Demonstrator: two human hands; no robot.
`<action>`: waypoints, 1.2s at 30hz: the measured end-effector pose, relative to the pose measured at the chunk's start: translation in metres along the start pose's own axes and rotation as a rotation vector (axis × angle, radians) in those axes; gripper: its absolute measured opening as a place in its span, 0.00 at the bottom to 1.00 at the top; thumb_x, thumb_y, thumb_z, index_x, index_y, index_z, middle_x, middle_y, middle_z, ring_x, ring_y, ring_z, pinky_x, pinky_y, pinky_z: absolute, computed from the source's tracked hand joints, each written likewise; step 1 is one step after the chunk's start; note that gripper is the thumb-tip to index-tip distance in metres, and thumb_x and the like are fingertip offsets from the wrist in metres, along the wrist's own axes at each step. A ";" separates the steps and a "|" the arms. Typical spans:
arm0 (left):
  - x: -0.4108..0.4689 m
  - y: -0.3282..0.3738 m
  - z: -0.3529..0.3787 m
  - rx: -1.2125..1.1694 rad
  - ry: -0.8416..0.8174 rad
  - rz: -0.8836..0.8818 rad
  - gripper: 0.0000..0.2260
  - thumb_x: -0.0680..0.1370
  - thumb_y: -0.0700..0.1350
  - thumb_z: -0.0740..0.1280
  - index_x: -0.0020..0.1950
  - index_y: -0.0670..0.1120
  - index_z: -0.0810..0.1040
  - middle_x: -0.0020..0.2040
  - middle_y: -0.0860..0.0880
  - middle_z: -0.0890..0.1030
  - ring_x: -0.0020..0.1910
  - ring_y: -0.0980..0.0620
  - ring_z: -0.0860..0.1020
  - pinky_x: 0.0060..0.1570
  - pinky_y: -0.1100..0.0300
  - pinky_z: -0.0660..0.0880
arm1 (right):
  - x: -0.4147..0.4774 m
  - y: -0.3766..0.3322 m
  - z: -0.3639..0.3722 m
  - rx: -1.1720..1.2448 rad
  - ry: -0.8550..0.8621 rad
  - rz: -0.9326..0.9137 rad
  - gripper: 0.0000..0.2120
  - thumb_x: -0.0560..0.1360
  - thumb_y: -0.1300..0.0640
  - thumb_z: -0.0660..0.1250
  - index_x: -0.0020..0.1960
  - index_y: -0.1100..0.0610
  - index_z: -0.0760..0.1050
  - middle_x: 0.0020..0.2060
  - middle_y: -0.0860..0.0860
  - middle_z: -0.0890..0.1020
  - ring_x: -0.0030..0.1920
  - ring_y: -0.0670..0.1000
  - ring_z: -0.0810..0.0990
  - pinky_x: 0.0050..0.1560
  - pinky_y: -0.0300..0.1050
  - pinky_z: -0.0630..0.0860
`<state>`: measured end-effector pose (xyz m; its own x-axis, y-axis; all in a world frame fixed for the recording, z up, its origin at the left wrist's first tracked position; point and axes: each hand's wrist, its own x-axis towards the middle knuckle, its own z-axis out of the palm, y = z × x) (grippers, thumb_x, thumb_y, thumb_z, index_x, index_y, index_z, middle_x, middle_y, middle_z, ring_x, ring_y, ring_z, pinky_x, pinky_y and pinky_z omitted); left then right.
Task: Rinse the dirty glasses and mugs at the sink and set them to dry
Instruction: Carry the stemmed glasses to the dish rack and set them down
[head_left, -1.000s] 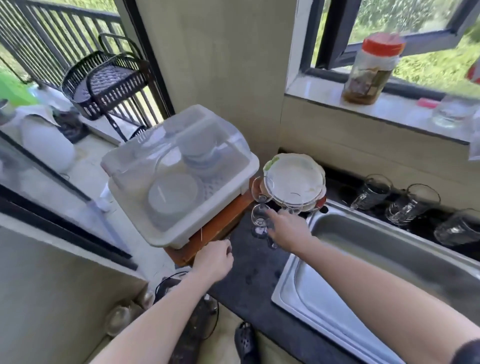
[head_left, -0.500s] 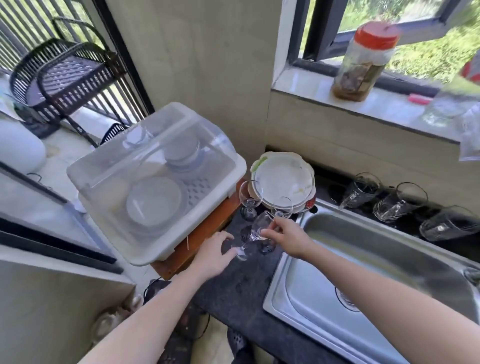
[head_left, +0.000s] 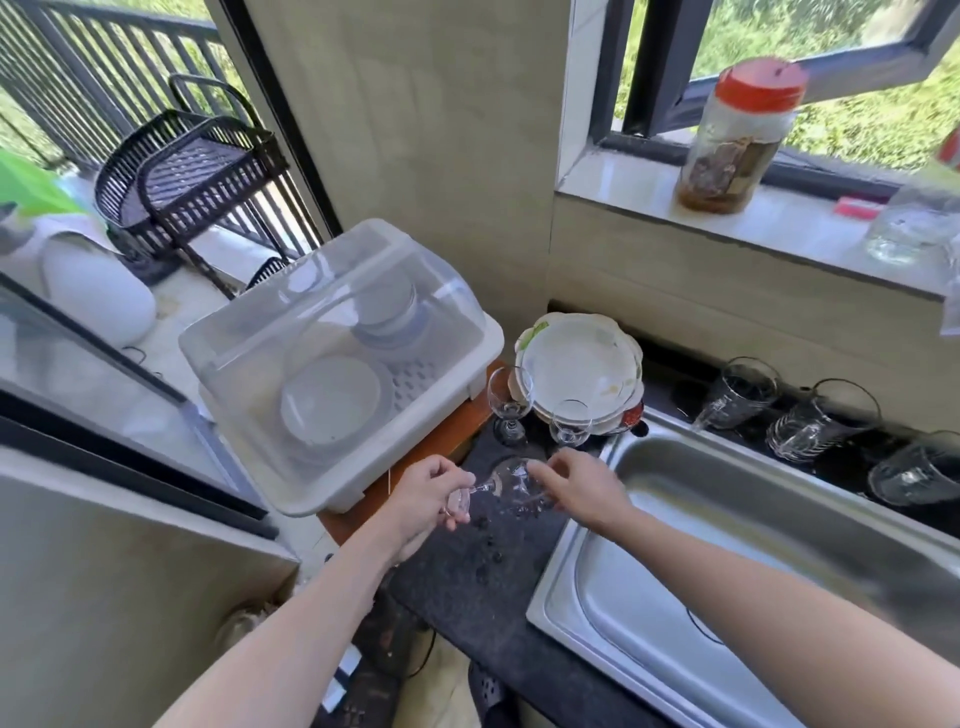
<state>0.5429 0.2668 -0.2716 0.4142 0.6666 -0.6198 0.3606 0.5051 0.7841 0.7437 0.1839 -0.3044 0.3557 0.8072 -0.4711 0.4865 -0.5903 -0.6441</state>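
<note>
Just below frame centre, the left hand is pinching the foot of a clear stemmed wine glass, and the right hand is gripping its bowl. The glass is lying sideways above the dark speckled counter. This is probably the pick-up before rinsing. The next move is calling for a steady carry rightward over the stainless steel sink.

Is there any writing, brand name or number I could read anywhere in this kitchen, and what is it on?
No text here can be read.
Jar with the red lid on the windowsill: has a brownish label, too blurred to read.
Top plate: printed pattern only, no words.
Wine glass gripped by the left hand, with the right hand at its bowl: no marking visible.
</note>
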 end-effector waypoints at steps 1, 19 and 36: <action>-0.001 0.002 -0.001 0.003 0.013 -0.001 0.08 0.76 0.40 0.68 0.43 0.42 0.70 0.35 0.41 0.75 0.28 0.49 0.75 0.23 0.62 0.67 | 0.002 0.005 -0.004 -0.206 0.149 -0.072 0.17 0.78 0.38 0.61 0.47 0.52 0.74 0.41 0.46 0.81 0.43 0.51 0.81 0.39 0.45 0.74; 0.009 -0.001 0.003 0.164 0.160 0.003 0.09 0.73 0.42 0.71 0.41 0.45 0.70 0.30 0.46 0.78 0.29 0.49 0.74 0.28 0.61 0.68 | 0.062 0.030 -0.008 0.194 0.328 -0.017 0.30 0.66 0.49 0.78 0.64 0.51 0.71 0.53 0.50 0.79 0.52 0.53 0.78 0.48 0.48 0.73; -0.003 0.054 0.094 0.368 -0.167 0.193 0.10 0.73 0.40 0.72 0.43 0.43 0.70 0.33 0.44 0.78 0.29 0.50 0.73 0.23 0.66 0.67 | -0.058 0.087 -0.084 1.042 -0.024 0.481 0.06 0.75 0.70 0.63 0.51 0.64 0.71 0.35 0.58 0.72 0.29 0.50 0.68 0.29 0.43 0.70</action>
<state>0.6396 0.2402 -0.2308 0.6214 0.6168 -0.4832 0.5240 0.1314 0.8415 0.8325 0.0856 -0.2824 0.3048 0.5048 -0.8076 -0.5967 -0.5597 -0.5750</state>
